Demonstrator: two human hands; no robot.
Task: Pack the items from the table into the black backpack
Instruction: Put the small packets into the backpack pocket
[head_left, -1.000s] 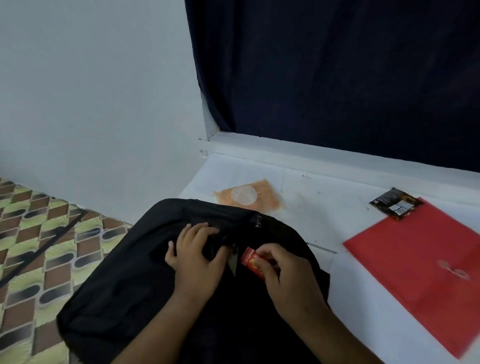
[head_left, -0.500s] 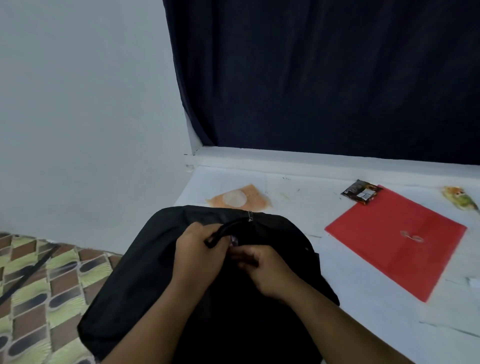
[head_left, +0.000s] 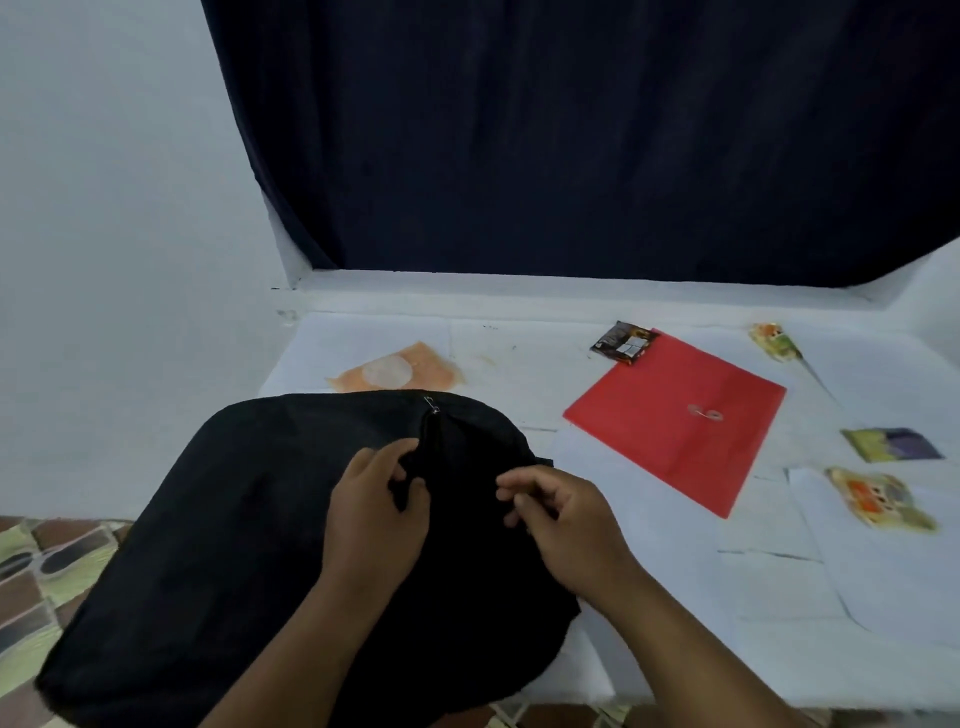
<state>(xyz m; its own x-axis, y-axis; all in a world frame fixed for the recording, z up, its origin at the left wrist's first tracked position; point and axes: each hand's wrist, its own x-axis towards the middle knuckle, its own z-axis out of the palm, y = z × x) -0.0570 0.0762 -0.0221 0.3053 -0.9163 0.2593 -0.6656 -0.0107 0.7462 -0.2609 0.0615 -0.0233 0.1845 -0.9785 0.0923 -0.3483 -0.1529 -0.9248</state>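
Left hand (head_left: 376, 512) gripping fold of black backpack (head_left: 249, 519) fabric beside zipper opening. Right hand (head_left: 563, 514) hovering over backpack, fingers curled, fingertips pinching together; can't tell if anything held. Backpack lying on near left edge of white table (head_left: 779, 597), overhanging it, zipper pull (head_left: 432, 404) showing at top. Red envelope folder (head_left: 675, 418) lying right of backpack, dark snack packet (head_left: 622, 342) touching its far corner. Three colourful packets (head_left: 880, 498) sitting farther right. Orange packet (head_left: 395, 370) lying just behind backpack.
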